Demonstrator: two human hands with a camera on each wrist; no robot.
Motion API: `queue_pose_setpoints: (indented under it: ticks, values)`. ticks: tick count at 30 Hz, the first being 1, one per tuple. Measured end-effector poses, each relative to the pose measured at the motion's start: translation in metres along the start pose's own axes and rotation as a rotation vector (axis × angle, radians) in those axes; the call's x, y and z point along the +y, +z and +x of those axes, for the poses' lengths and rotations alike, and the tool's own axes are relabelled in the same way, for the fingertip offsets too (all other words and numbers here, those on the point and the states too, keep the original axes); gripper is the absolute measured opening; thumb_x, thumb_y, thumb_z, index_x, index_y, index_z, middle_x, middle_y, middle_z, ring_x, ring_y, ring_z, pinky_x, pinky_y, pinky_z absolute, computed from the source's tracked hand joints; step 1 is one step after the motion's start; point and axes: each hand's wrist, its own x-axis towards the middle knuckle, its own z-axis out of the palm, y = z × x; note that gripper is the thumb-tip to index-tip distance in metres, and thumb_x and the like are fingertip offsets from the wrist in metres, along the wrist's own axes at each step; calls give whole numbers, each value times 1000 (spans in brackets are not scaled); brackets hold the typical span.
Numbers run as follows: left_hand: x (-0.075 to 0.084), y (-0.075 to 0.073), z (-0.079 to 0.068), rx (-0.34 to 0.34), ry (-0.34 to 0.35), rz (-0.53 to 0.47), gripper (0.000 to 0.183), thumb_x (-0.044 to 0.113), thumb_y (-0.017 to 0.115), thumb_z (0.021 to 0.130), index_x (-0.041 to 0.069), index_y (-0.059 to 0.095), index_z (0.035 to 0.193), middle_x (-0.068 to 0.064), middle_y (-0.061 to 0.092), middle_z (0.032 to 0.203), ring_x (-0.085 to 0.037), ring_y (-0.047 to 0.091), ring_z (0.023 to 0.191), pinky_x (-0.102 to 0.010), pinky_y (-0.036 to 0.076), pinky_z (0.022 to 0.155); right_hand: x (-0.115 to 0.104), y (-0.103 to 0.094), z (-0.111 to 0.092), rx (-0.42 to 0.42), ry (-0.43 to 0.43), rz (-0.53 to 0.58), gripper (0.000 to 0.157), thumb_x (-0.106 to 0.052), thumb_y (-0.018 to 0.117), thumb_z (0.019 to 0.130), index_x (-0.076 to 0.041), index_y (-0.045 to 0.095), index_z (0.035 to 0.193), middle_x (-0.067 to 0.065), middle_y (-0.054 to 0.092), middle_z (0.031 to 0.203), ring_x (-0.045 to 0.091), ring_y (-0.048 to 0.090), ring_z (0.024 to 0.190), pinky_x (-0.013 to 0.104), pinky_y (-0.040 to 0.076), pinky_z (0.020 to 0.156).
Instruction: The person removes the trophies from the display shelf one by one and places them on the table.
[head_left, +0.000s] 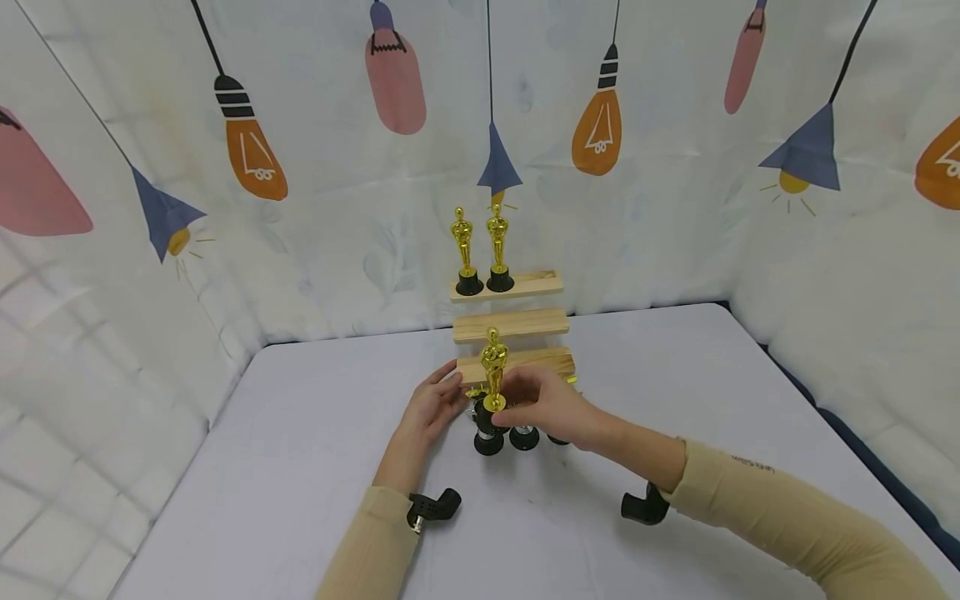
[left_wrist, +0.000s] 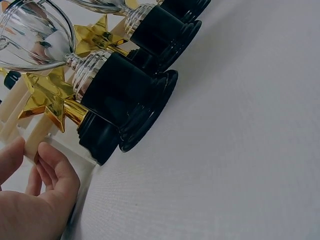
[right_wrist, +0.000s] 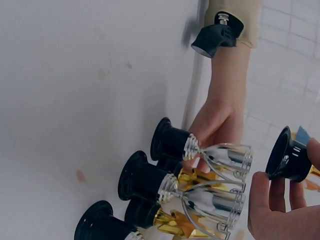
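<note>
In the head view, a pale table (head_left: 300, 450) stood before a lamp-printed cloth backdrop (head_left: 660, 242). A stepped wooden rack (head_left: 512, 325) rose near its far edge, with two standing gold figurines (head_left: 498, 250) side by side on the left part of the top tier. Silver cups (head_left: 524, 438) stood in front of the lowest tier, partly covered by the right hand (head_left: 551, 404). That hand pinched a gold statuette (head_left: 494, 360) low down, at its black base, with the figure upright above the grip and in front of the lowest tier. The left hand (head_left: 435, 404) was at that tier's left end.

In the left wrist view, the left thumb and fingers closed about the end of a board, leaving only the board's thickness between them. Gold star trophies (left_wrist: 47, 95) stood between the silver cups and the rack, close by that hand.

In the right wrist view, the statuette's base lay between the right thumb and fingers, its flared underside uncovered. It was held above the cups, near their rims but apart from them. The left hand showed beyond the cups, partly hidden by them.
</note>
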Motion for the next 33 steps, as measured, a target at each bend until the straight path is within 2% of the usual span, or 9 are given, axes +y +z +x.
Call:
queue_pose_setpoints:
  ticks: [3, 11, 21, 24, 31, 33]
  values:
    - [0, 0, 0, 7, -6, -1, 52, 5, 54, 107, 3, 37, 156, -16, 48, 144, -14, 59, 105, -28, 50, 82, 1, 2, -1, 0, 11, 2, 36, -13, 83, 88, -3, 68, 120, 6, 70, 114, 22, 66, 106, 36, 54, 90]
    - [1, 1, 0, 24, -10, 2, 52, 6, 56, 106, 4, 40, 155, -12, 55, 132, -13, 59, 100, -27, 50, 80, 5, 6, -3, -13, 14, 4, 35, -12, 82, 89, -2, 68, 119, 6, 70, 111, 22, 66, 105, 35, 55, 90]
    - [0, 1, 0, 1, -2, 15, 52, 6, 53, 107, 3, 36, 157, -17, 44, 149, -15, 56, 111, -27, 51, 82, 7, 11, -7, -19, 9, 14, 31, -11, 83, 88, -3, 68, 114, 7, 67, 109, 24, 65, 104, 35, 55, 88]
    - [0, 1, 0, -2, 1, 19, 52, 5, 53, 107, 2, 36, 157, -16, 45, 147, -14, 58, 107, -27, 50, 82, 7, 13, -8, -22, -10, 0, 30, -11, 83, 88, -3, 68, 113, 6, 67, 109, 23, 64, 104, 33, 56, 88]
    - [0, 2, 0, 23, 3, 12, 50, 4, 54, 106, 2, 39, 154, -10, 57, 124, -12, 60, 95, -28, 50, 79, 7, 16, -12, -39, -16, 11, 31, -9, 83, 88, -3, 67, 113, 6, 67, 110, 22, 65, 106, 32, 55, 88]
    - [0, 2, 0, 20, 6, 9, 50, 5, 54, 107, 3, 39, 155, -11, 56, 128, -12, 60, 98, -28, 51, 79, 8, 17, -13, -46, -15, 15, 31, -9, 83, 88, -2, 67, 114, 6, 67, 111, 23, 65, 107, 31, 55, 89]
